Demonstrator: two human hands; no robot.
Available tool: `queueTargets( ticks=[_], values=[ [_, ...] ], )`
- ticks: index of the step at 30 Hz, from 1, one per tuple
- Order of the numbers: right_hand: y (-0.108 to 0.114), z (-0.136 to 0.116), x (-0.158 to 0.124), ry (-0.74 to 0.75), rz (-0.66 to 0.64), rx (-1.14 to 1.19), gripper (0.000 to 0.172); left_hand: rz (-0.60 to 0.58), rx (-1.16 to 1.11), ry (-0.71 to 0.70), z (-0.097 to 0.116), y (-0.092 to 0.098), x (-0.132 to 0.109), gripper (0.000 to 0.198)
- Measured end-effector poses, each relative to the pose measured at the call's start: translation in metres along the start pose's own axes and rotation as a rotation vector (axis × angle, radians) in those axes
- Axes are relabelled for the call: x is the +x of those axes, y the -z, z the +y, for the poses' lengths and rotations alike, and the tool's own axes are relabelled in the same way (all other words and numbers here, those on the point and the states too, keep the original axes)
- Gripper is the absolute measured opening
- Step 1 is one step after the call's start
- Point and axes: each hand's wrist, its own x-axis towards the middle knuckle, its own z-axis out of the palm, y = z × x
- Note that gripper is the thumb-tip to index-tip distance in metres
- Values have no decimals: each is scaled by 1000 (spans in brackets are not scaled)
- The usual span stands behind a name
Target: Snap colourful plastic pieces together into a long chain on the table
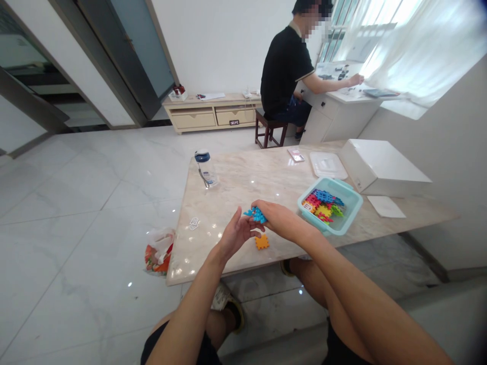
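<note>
Blue interlocking plastic pieces (257, 215) with notched edges are gripped in my right hand (271, 214), whose fingers wrap over them above the table. My left hand (239, 234) is just left of and below them, palm up, thumb raised and fingers spread. Its fingertips come close to the blue pieces; whether they touch, I cannot tell. An orange square piece (262, 242) with notched edges lies flat on the table below my hands. To the right, a light teal tub (352, 215) holds several similar pieces in blue, red, yellow, green and orange.
On the marble-look table (236, 177) are a clear bottle (205, 170) with a blue lid, a white patterned tag (194, 223), a clear lid (327, 166), a pink-edged card (296, 155) and a white box (386, 165). A person (287, 66) sits at a desk beyond.
</note>
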Motion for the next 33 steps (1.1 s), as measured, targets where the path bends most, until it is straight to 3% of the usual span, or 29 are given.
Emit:
queueTargets(
  ticks=[5,11,18,24,29,33],
  values=[
    [-2,0,0,-8,-15,-2,30,32,-21,7,-1,2,0,55],
    [-1,0,-1,-7,-25,20,32,29,-13,9,-3,4,-1,53],
    [-2,0,-4,-48,-104,-17,38,19,154,-35,-8,1,-1,49],
    [-1,-1,-3,-50,-90,-53,31,-13,175,-59,-4,-6,-3,50],
    [-2,-4,-3,1,-44,-44,48,-4,148,-75,-2,-6,-4,54],
    [3,-9,0,48,-45,-93,41,-3,122,-89,-3,-4,-4,49]
  ],
)
